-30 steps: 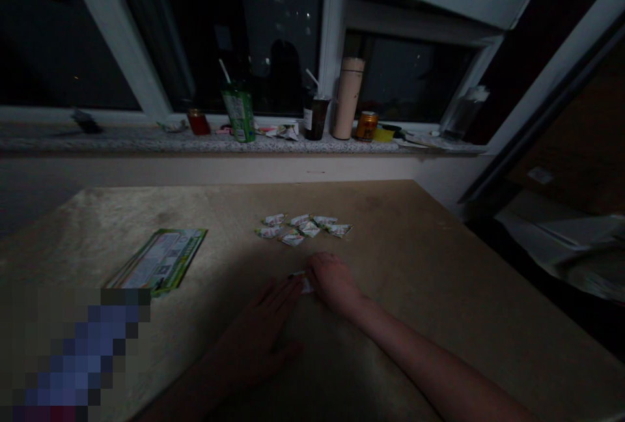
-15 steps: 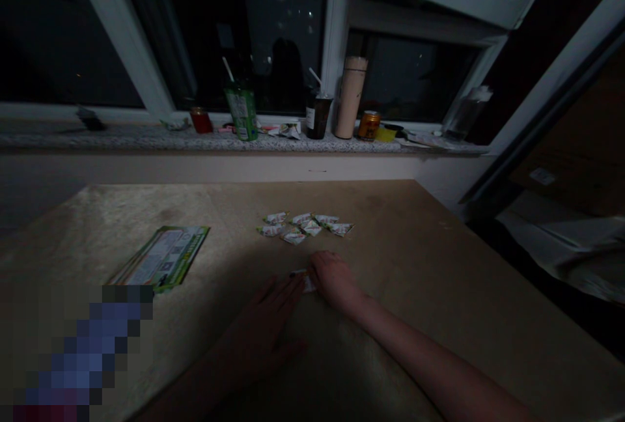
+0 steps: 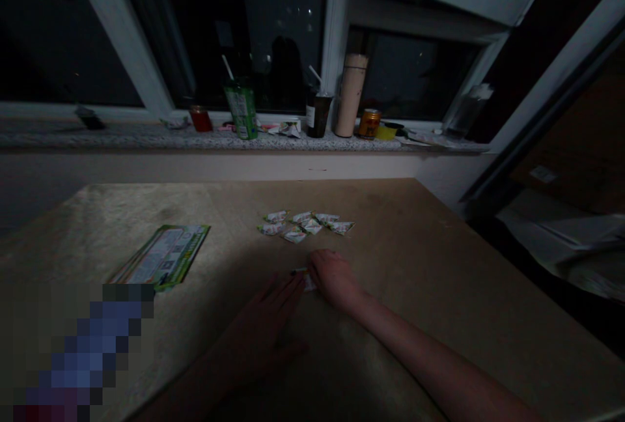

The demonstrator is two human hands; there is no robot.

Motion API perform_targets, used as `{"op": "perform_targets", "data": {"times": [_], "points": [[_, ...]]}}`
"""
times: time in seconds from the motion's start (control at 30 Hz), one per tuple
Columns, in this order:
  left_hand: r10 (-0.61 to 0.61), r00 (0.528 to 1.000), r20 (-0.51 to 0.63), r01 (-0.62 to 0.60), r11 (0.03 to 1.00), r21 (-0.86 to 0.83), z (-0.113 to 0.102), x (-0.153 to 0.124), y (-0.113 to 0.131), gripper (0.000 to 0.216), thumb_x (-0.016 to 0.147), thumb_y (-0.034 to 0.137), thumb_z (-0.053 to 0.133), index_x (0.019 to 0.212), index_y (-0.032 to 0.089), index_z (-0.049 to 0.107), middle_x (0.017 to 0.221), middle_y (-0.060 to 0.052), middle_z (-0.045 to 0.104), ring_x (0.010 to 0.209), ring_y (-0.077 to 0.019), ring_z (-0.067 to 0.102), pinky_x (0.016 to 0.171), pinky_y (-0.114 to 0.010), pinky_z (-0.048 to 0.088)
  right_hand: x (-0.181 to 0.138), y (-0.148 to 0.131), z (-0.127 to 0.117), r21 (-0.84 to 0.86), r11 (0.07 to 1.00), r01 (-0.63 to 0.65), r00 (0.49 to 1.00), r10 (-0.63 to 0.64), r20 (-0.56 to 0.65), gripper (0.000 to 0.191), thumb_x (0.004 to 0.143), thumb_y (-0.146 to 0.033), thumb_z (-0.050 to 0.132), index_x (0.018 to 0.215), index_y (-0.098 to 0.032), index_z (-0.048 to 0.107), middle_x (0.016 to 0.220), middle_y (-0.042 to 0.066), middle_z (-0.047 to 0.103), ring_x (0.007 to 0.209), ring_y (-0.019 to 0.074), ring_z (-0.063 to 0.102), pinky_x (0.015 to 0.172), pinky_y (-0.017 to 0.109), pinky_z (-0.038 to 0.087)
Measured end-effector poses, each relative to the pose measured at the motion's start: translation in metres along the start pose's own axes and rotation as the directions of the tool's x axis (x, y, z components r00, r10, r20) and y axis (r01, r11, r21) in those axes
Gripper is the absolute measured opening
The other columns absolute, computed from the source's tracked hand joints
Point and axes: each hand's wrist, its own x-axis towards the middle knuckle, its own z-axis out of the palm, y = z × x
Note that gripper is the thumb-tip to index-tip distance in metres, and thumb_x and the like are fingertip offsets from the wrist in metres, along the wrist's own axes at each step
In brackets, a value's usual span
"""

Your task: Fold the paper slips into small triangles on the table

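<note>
A small piece of printed paper (image 3: pixel 308 283) lies on the table between my hands, mostly covered by them. My left hand (image 3: pixel 266 318) rests flat, fingers stretched out, its fingertips pressing on the paper's left side. At the right edge my right hand (image 3: pixel 336 279) is closed, the curled fingers pinching the paper down against the tabletop. Just beyond are several small folded paper triangles (image 3: pixel 311 226), white and green with print, in a loose cluster. To the left sits a fanned stack of green and white printed leaflets (image 3: pixel 168 256).
The brown table (image 3: pixel 415 259) ends at a wall below a speckled stone windowsill (image 3: pixel 273 143). Along the sill stand a green cup with a straw (image 3: pixel 241 109), a dark drink cup (image 3: pixel 318 114), a tall pink flask (image 3: pixel 351 96), an orange can (image 3: pixel 370 124) and a red jar (image 3: pixel 200 120).
Almost nothing differs. Both hands keep their places on the paper, and the triangles and leaflets lie as before.
</note>
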Motion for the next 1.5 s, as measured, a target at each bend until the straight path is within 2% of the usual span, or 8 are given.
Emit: {"op": "perform_targets", "data": {"times": [0.33,0.47,0.6,0.67,0.83,1.0,1.27,1.5], "points": [[-0.001,1.0,0.024,0.003,0.998,-0.056,-0.005,0.002,0.003,0.083,0.084,0.055,0.054,0.148,0.027,0.011,0.154,-0.006,0.016,0.138,-0.0282,0.021,0.112,-0.045,0.021,-0.004,0.0,-0.006,0.055,0.998,-0.037,0.985,0.045,-0.166,0.017,0.092,-0.026,0.048,0.101,-0.015,0.057,0.11,0.013,0.058,0.101,0.0244,0.051,0.084,0.036,0.04],[0.002,1.0,0.002,-0.002,0.999,-0.049,-0.005,0.002,0.002,0.083,0.083,0.053,0.055,0.148,0.028,0.01,0.154,-0.004,0.017,0.137,-0.0284,0.023,0.112,-0.046,0.02,-0.018,0.004,-0.02,0.166,0.976,0.143,0.968,-0.103,-0.231,0.023,0.094,-0.024,0.044,0.111,-0.016,0.058,0.113,0.011,0.062,0.108,0.0202,0.053,0.092,0.036,0.039],[0.001,1.0,0.02,0.0,1.0,-0.026,-0.007,0.002,0.003,0.083,0.084,0.054,0.053,0.148,0.026,0.01,0.154,-0.005,0.017,0.138,-0.0269,0.023,0.113,-0.044,0.018,-0.043,0.008,-0.025,0.159,0.922,0.352,0.93,-0.325,-0.173,0.027,0.094,-0.023,0.044,0.114,-0.018,0.06,0.118,0.007,0.064,0.113,0.0177,0.054,0.101,0.035,0.037],[0.004,1.0,0.025,-0.003,1.0,-0.022,-0.008,0.003,0.003,0.082,0.084,0.055,0.053,0.148,0.025,0.012,0.153,-0.005,0.019,0.137,-0.0272,0.024,0.113,-0.045,0.018,-0.053,0.009,-0.023,0.156,0.914,0.374,0.924,-0.354,-0.145,0.03,0.092,-0.023,0.046,0.119,-0.017,0.058,0.12,0.007,0.063,0.115,0.0181,0.054,0.107,0.038,0.033],[-0.013,0.999,0.035,0.013,1.0,-0.001,-0.008,0.004,0.006,0.079,0.084,0.051,0.054,0.148,0.023,0.017,0.153,-0.006,0.021,0.137,-0.0285,0.025,0.112,-0.046,0.018,-0.059,0.008,-0.018,0.212,0.925,0.315,0.948,-0.297,-0.115,0.028,0.092,-0.022,0.047,0.117,-0.02,0.059,0.116,0.004,0.066,0.111,0.0143,0.058,0.111,0.036,0.028],[0.015,0.999,0.03,-0.015,1.0,0.005,-0.006,0.003,0.005,0.078,0.086,0.048,0.051,0.149,0.023,0.012,0.153,-0.006,0.019,0.138,-0.0266,0.021,0.113,-0.045,0.016,-0.059,0.005,-0.013,0.193,0.935,0.298,0.951,-0.272,-0.149,0.03,0.089,-0.024,0.051,0.117,-0.017,0.06,0.119,0.008,0.064,0.114,0.0171,0.057,0.107,0.034,0.037],[-0.016,1.0,-0.015,0.016,1.0,0.008,-0.007,-0.008,0.003,0.075,0.087,0.052,0.049,0.148,0.025,0.015,0.152,-0.005,0.022,0.138,-0.0282,0.022,0.113,-0.047,0.016,-0.058,0.007,-0.012,0.25,0.924,0.29,0.954,-0.257,-0.156,0.029,0.089,-0.018,0.049,0.115,-0.019,0.062,0.119,0.006,0.065,0.113,0.0162,0.058,0.102,0.031,0.043],[-0.002,1.0,0.027,0.0,0.999,0.052,-0.007,-0.012,0.0,0.073,0.088,0.055,0.045,0.148,0.024,0.016,0.151,-0.006,0.025,0.137,-0.0293,0.025,0.113,-0.05,0.011,-0.059,0.003,-0.009,0.224,0.936,0.272,0.957,-0.238,-0.167,0.029,0.089,-0.017,0.048,0.114,-0.017,0.063,0.118,0.007,0.065,0.112,0.0172,0.059,0.1,0.031,0.045]]}}
